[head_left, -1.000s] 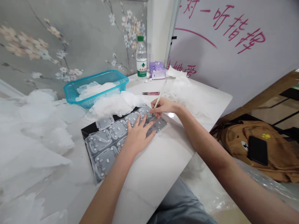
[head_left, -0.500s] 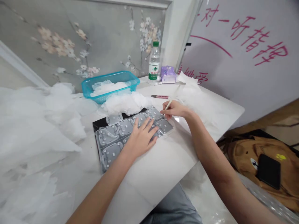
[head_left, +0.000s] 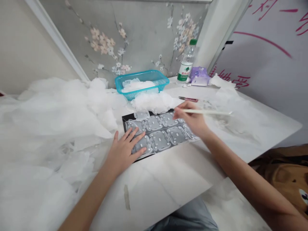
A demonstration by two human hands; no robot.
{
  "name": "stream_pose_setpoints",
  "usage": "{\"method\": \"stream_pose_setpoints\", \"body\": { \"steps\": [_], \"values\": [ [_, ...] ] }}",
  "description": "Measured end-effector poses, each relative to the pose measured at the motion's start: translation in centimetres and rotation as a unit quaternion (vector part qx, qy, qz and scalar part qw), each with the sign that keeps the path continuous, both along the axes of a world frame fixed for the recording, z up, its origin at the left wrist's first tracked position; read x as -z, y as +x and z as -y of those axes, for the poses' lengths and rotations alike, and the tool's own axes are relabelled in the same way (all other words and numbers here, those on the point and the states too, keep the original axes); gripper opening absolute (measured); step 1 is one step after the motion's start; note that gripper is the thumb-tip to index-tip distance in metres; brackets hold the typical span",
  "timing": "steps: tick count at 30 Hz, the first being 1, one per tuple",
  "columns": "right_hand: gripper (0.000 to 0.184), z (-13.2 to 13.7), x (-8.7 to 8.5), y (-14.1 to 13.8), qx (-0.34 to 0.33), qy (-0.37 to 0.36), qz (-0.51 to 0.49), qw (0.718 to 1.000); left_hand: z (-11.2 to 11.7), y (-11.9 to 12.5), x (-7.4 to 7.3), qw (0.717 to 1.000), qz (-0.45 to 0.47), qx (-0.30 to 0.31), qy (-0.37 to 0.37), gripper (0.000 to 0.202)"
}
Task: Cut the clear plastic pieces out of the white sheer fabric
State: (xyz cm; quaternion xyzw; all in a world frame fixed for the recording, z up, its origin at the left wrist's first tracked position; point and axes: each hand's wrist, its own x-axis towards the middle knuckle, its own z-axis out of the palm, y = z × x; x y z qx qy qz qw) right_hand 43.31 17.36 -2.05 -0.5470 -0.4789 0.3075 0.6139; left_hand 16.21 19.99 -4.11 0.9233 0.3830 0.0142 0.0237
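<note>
Two hands work mid-frame on the counter (head_left: 156,192): the left hand (head_left: 124,152) lies spread on clear moulded plastic sheets (head_left: 160,133), while the right hand (head_left: 190,118) pinches a thin white stick (head_left: 210,112).

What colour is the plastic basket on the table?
The plastic basket is bright turquoise, shown best in the head view.

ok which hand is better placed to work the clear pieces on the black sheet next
The right hand, probably: it sits over the clear moulded pieces holding a pale stick, while the left hand lies flat on them, pinning them down.
</note>
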Motion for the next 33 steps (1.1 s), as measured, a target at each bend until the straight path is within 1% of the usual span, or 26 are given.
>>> {"method": "stream_pose_setpoints", "body": {
  "steps": [2, 4, 6, 8, 11, 14, 17, 19, 21, 24, 27, 29, 33],
  "values": [
    [0.035, 0.0, 1.4, -3.1, -0.039, -0.058, -0.038, 0.997, -0.1, 0.2, 0.0, 1.000, 0.008, -0.012, -0.010, 0.053],
    [0.037, -0.2, 2.7, -4.8, -0.072, -0.107, -0.074, 0.989, -0.3, 0.1, -0.1, 0.999, 0.016, -0.011, -0.036, 0.054],
    [0.036, -0.7, 3.6, -5.0, -0.098, -0.124, -0.082, 0.984, -0.4, -0.4, -0.3, 0.997, 0.024, 0.003, -0.067, 0.056],
    [0.033, -1.4, 4.0, -4.1, -0.119, -0.110, -0.070, 0.984, -0.4, -1.0, -0.5, 0.996, 0.022, 0.025, -0.087, 0.057],
    [0.027, -2.3, 3.9, -2.6, -0.137, -0.083, -0.064, 0.985, -0.4, -1.7, -0.8, 0.996, 0.009, 0.042, -0.080, 0.060],
    [0.025, -2.3, 3.3, -2.7, -0.148, -0.073, -0.041, 0.986, -0.3, -2.1, -0.7, 0.997, 0.008, 0.038, -0.066, 0.066],
    [0.027, -1.7, 2.3, -4.6, -0.190, -0.070, 0.001, 0.979, -0.4, -2.2, -0.4, 0.997, 0.012, 0.037, -0.066, 0.068],
    [0.031, -1.5, 1.8, -6.5, -0.218, -0.067, -0.005, 0.974, -0.6, -2.2, -0.2, 0.997, 0.018, 0.039, -0.064, 0.069],
    [0.037, -1.6, 1.6, -8.2, -0.232, -0.067, -0.012, 0.970, -0.7, -2.2, 0.0, 0.997, 0.022, 0.039, -0.062, 0.072],
    [0.040, -1.8, 2.0, -9.8, -0.248, -0.081, -0.015, 0.965, -0.8, -2.2, 0.0, 0.996, 0.026, 0.039, -0.070, 0.074],
    [0.032, -1.5, 2.7, -10.1, -0.285, -0.087, -0.013, 0.955, -0.9, -2.2, 0.0, 0.995, 0.031, 0.042, -0.084, 0.074],
    [0.028, -1.0, 3.0, -9.9, -0.302, -0.084, 0.016, 0.950, -1.1, -2.2, -0.1, 0.994, 0.033, 0.044, -0.094, 0.074],
    [0.028, -0.4, 3.1, -9.7, -0.314, -0.089, 0.092, 0.941, -1.5, -2.3, -0.3, 0.992, 0.038, 0.047, -0.111, 0.075]
  ]
}}
